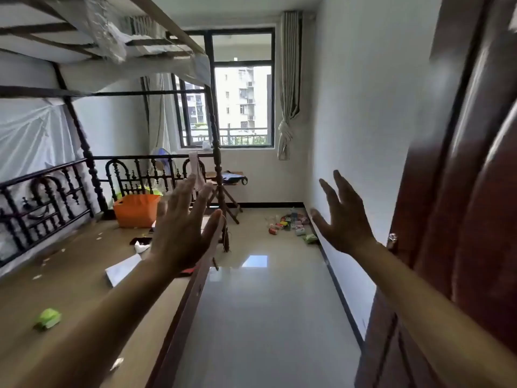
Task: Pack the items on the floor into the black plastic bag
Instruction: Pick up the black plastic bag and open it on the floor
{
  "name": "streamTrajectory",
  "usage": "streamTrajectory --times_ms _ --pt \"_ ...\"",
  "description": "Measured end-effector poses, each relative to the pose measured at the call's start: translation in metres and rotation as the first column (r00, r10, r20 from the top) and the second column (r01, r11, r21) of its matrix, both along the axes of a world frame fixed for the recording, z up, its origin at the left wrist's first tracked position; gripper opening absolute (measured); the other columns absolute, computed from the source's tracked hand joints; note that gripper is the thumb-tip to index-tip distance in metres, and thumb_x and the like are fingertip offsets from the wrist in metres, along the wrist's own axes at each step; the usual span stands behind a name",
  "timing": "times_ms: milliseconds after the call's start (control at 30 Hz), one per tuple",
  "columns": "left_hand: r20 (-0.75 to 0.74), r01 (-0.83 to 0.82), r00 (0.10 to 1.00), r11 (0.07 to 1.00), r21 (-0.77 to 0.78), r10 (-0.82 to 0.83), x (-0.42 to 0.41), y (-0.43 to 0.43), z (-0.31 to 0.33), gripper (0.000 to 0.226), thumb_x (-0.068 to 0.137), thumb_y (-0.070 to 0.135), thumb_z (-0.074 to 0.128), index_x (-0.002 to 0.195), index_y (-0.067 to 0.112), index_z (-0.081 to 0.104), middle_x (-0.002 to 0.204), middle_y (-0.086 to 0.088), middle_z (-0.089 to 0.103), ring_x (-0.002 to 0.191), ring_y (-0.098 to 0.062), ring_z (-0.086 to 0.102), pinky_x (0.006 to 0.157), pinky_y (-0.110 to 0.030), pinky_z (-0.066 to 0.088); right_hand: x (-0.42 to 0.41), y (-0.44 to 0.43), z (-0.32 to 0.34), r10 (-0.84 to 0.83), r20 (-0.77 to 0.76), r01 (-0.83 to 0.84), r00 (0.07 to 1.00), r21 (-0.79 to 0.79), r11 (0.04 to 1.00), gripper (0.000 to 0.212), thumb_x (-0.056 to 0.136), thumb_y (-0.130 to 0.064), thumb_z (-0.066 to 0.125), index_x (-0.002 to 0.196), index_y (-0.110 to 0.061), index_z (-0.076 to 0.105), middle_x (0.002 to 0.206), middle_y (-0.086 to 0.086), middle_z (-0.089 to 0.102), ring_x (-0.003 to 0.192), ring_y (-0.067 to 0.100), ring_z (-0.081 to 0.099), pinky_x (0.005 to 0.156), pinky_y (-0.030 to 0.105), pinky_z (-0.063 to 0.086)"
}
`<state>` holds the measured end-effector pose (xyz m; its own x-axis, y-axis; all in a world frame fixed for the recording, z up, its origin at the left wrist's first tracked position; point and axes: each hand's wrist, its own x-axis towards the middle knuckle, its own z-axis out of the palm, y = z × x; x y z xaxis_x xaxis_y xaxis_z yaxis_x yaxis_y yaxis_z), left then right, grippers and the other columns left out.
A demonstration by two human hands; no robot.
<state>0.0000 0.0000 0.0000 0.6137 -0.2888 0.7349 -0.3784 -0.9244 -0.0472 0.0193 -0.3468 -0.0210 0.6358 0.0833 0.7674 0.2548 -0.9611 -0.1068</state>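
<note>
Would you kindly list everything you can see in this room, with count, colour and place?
floor items: several, red, green and white, by the right wall
basket: one, orange, on the bed board
wad: one, green, bed board, near left
paper: one, white, mid bed board
railing: one, black, left
window: one, dark-framed, straight ahead
curtain: one, pale, right of window
door: one, reddish-brown, right edge
left hand: one, raised, fingers straight, empty
right hand: one, raised, fingers spread, empty

Left hand (181,228) and right hand (344,219) are raised ahead, fingers (185,189) straight and spread, holding nothing. Small items (291,224) lie scattered on the floor (265,303) at 1 o'clock, beside the wall (363,107). An orange basket (137,210) sits on the bed (70,275) at 11 o'clock.
</note>
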Motion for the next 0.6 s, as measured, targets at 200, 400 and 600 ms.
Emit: streamTrajectory --times_ms 200,400,600 --pt "-0.100 0.000 0.995 0.998 -0.063 -0.006 0.139 -0.001 0.008 0.065 0.098 0.057 0.023 0.149 0.018 0.032 0.158 -0.016 0.024 0.144 -0.033 0.026 0.107 -0.059 0.034 0.120 0.002 -0.011 -0.032 -0.112 0.030 0.993 -0.023 0.999 0.068 0.093 -0.050 0.051 0.151 -0.020 0.033 0.164 0.013 0.013 0.149 0.031 0.018 0.117 0.046 0.025" --pt "-0.144 0.075 0.986 0.995 -0.060 -0.082 0.269 -0.067 -0.021 0.066 0.097 0.058 0.022 0.150 0.020 0.031 0.160 -0.014 0.021 0.145 -0.034 0.026 0.109 -0.058 0.030 0.230 -0.051 -0.028 -0.080 -0.118 0.078 0.990 -0.028 0.997 0.071 0.092 -0.058 0.038 0.152 -0.021 0.029 0.165 0.010 0.009 0.150 0.028 0.015 0.118 0.044 0.023" --pt "-0.157 0.065 0.985 0.997 -0.043 -0.071 0.412 -0.132 -0.030 0.067 0.097 0.060 0.019 0.152 0.022 0.028 0.161 -0.014 0.019 0.149 -0.033 0.017 0.113 -0.060 0.025 0.369 -0.117 -0.034 -0.106 -0.147 0.110 0.984 0.024 0.994 0.075 0.093 -0.064 0.031 0.154 -0.022 0.023 0.165 0.011 0.006 0.151 0.028 0.010 0.118 0.046 0.020"
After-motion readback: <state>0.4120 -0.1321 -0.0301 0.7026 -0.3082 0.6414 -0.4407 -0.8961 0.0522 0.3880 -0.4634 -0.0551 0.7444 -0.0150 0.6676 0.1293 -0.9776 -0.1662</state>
